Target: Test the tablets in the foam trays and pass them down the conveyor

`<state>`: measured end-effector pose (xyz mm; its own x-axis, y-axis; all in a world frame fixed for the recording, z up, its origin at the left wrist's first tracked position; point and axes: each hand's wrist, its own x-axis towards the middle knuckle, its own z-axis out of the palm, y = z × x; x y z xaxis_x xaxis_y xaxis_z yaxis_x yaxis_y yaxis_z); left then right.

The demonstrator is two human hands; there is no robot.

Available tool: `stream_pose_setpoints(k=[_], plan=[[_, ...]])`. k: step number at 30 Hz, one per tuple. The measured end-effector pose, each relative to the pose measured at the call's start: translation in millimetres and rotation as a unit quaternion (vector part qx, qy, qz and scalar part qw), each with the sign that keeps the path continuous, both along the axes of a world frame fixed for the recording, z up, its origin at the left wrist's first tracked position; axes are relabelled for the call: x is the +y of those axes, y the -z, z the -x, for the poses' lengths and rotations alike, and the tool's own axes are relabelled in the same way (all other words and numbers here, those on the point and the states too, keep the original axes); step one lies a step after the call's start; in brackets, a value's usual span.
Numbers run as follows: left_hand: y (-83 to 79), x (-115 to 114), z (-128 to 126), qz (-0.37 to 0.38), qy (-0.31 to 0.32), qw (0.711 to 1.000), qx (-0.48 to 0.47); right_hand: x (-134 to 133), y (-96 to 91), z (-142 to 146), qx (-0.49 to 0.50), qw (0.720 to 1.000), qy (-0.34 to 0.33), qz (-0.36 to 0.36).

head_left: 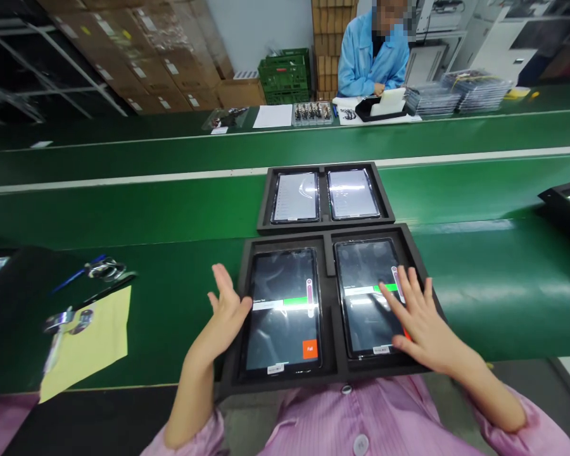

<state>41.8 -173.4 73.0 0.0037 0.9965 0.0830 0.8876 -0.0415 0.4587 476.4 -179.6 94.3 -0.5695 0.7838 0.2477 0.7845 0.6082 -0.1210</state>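
Head view, looking down: a left tablet (282, 329) and a right tablet (361, 263) lie side by side in separate recesses of a black foam tray (335, 378), directly in front of me on the green conveyor surface (123, 209). Each screen shows a green bar, and an orange Fail button (310, 349) shows at the lower corner of the left screen. My right grip (425, 323) is open, its fingertips (389, 288) resting on the right screen. My left grip (225, 310) is also open, fingers spread, right at the left tablet's edge; I can't tell whether it touches. Neither is clamped on anything.

I'd expect each tablet to feel light and stiff, but the glass looks slippery and fragile, so I'd take it by its long edges, not the screen.

Just beyond, a second black tray (325, 227) holds two more tablets (294, 197). To my left, a yellow sheet (88, 342) lies near a blue-handled tool (76, 275). Across the belt, a co-worker in a blue coat (365, 57) sits behind a row of parts and stacked packs (475, 92).
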Motion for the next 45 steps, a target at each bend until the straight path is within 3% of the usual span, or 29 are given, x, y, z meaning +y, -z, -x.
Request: stream_pose_setpoints(k=[4, 7, 10, 15, 18, 25, 31, 35, 38, 42, 45], plan=[[10.9, -57.7, -2.0, 0.049, -0.068, 0.982, -0.171, -15.6, 4.4, 18.2, 0.025, 0.994, -0.088, -0.056], [13.9, -75.4, -8.2, 0.063, -0.096, 0.961, -0.253, -12.4, 3.3, 21.9, 0.017, 0.991, -0.127, -0.047], [13.9, -75.9, -7.3, 0.058, -0.071, 0.967, -0.238, -9.8, 0.6, 20.5, -0.007, 0.988, -0.154, -0.027], [6.8, -68.1, 6.3, 0.121, 0.026, 0.975, -0.186, -11.8, -0.4, 17.6, 0.008, 0.985, -0.169, -0.039], [2.6, -66.1, 10.9, 0.136, 0.051, 0.975, -0.167, -12.7, -0.6, 17.7, 0.008, 0.983, -0.180, -0.045], [2.9, -66.2, 9.8, 0.132, 0.060, 0.980, -0.135, -11.8, -2.2, 16.3, 0.013, 0.980, -0.196, -0.025], [9.7, -68.4, 10.5, 0.106, 0.027, 0.992, -0.060, -13.5, -5.0, 16.9, 0.018, 0.973, -0.228, -0.018], [1.7, -62.4, 23.5, 0.130, 0.073, 0.988, -0.026, -11.5, -10.2, 5.8, 0.062, 0.984, -0.160, -0.052], [-18.9, -34.1, 14.0, 0.093, 0.098, 0.988, 0.073, 6.7, -6.3, -13.3, 0.083, 0.996, 0.005, -0.044], [-49.9, 39.3, -42.8, 0.050, 0.256, 0.954, 0.146, 54.9, 14.1, -26.9, 0.048, 0.975, 0.217, -0.014], [-58.5, 90.2, -90.4, 0.037, 0.303, 0.936, 0.172, 83.3, 28.4, -20.0, 0.043, 0.962, 0.268, 0.001]])
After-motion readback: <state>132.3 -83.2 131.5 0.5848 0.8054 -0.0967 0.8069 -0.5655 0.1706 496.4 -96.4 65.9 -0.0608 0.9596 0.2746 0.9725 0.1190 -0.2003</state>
